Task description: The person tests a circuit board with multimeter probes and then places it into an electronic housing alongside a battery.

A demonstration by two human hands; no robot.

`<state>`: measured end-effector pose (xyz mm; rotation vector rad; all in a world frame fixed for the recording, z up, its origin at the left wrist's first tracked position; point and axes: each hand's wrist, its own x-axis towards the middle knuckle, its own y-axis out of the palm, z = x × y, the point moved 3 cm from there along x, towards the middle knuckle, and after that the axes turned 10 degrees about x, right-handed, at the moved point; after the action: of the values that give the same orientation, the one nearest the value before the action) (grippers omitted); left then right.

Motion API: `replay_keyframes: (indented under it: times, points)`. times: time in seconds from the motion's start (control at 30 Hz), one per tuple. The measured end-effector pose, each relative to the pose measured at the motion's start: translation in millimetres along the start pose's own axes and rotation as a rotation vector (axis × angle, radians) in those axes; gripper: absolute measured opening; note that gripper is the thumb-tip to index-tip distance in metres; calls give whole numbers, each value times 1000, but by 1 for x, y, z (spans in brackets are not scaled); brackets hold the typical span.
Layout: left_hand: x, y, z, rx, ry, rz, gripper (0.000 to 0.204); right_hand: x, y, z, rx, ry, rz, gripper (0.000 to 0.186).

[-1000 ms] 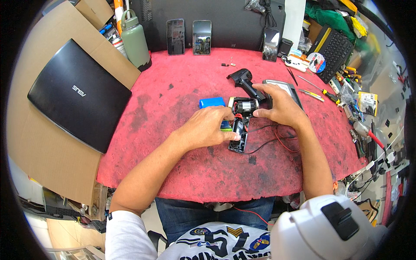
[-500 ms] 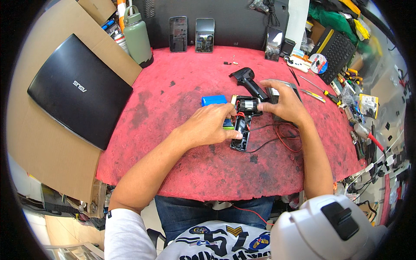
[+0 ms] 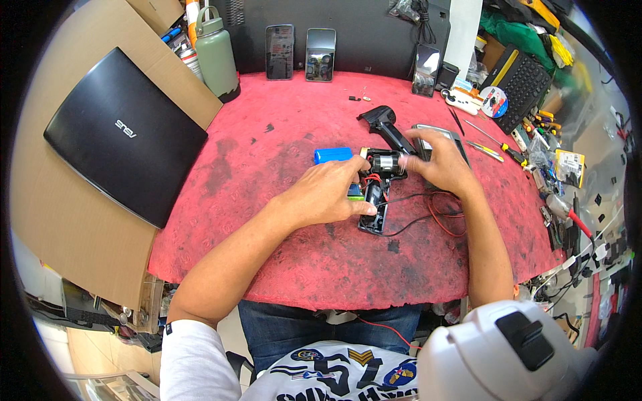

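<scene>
In the middle of the red mat lies an opened, pistol-shaped black tool housing [image 3: 372, 226]. A silver-and-black motor [image 3: 386, 162] sits across its upper end, with red wires beside it. My left hand [image 3: 326, 188] grips the housing, thumb on the handle and fingertips near the motor's left end. My right hand [image 3: 441, 158] arches at the motor's right end, its thumb close against it and blurred, the fingers apart. The matching black housing half [image 3: 384, 123] lies just beyond. A blue cylindrical battery pack [image 3: 332, 155] rests past my left fingers; a green-edged piece is partly hidden under them.
Red and black leads [image 3: 438, 214] loop right of the housing. A grey boxy device [image 3: 461, 142] lies partly behind my right hand. Screwdriver [image 3: 511, 155] and tweezers lie farther right. A black laptop [image 3: 127, 137] is at left, a green bottle [image 3: 215, 57] and phones [image 3: 321, 57] at the back.
My right thumb and fingers have shifted slightly at the motor's end. My left hand keeps its grip on the housing. The whole view has moved a little.
</scene>
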<state>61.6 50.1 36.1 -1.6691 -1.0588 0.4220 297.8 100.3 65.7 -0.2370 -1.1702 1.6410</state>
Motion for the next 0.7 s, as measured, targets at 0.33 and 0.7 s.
replay_keyframes:
  times: [0.33, 0.7]
  points:
    - [-1, -2, -4, 6, 104, -26, 60, 2, 4, -12, 59, 54, -26, 46]
    - [-1, -7, -4, 40, 90, -14, 55, 1, -1, -1, 8, 11, 17, 44]
